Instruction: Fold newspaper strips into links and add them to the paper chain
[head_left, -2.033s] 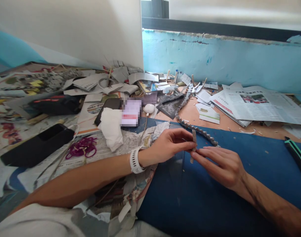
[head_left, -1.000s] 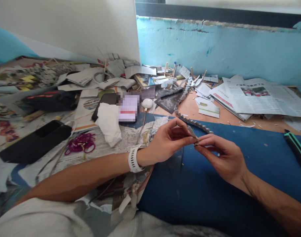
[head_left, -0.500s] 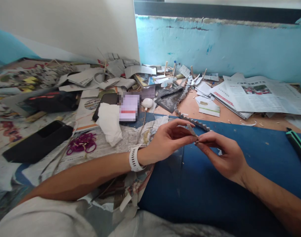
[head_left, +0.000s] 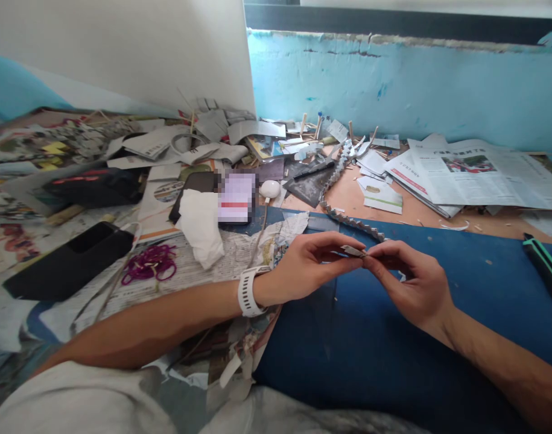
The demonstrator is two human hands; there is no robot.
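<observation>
Thumb and fingers of my left hand (head_left: 305, 268) pinch a small folded strip of newspaper (head_left: 352, 251). My right hand (head_left: 414, 280) is closed in a pinch, its fingertips meeting the strip's right end. From behind the right fingers a zigzag folded-paper chain (head_left: 348, 222) runs away toward the back of the table; whether the strip joins it is hidden by the fingers. A bit of pale paper shows in the gap under the right palm. Both hands are held above the blue mat (head_left: 348, 349).
A green-and-black utility knife (head_left: 545, 265) lies at the mat's right. Newspapers (head_left: 484, 175) sit at the back right. To the left are a lit phone (head_left: 236, 196), a white tissue (head_left: 201, 226), purple rubber bands (head_left: 151, 264), a black case (head_left: 70, 259) and many paper scraps.
The folded strip has tipped from steeply slanted to nearly flat between my fingers. My left fingers have come down closer to the thumb. The right hand has barely shifted.
</observation>
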